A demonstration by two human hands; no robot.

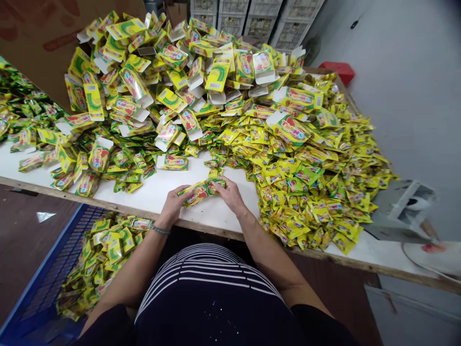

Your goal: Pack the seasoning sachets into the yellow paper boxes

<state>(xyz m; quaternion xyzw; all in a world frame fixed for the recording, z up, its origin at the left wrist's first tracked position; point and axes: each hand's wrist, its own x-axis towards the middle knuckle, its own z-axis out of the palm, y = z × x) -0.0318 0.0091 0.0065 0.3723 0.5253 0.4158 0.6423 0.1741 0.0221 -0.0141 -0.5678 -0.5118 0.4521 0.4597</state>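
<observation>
Near the front edge of the white table (144,194), my left hand (173,206) grips a small yellow and green candy box (196,193) by its left end. At the box's right end, my right hand (231,196) pinches a small green and yellow candy packet (215,185) between thumb and fingers. How far the packet sits inside the box, I cannot tell. Just beyond lie a few loose packets (215,168). A large heap of yellow packets (306,192) is to the right of my hands. Unfolded-flap boxes (173,101) are piled behind them.
A blue crate (46,274) holding many filled-looking boxes and packets stands below the table at left. Behind the pile are a large cardboard box (32,43) and stacked white crates (259,24). A grey metal device (399,209) sits on the right, by the wall.
</observation>
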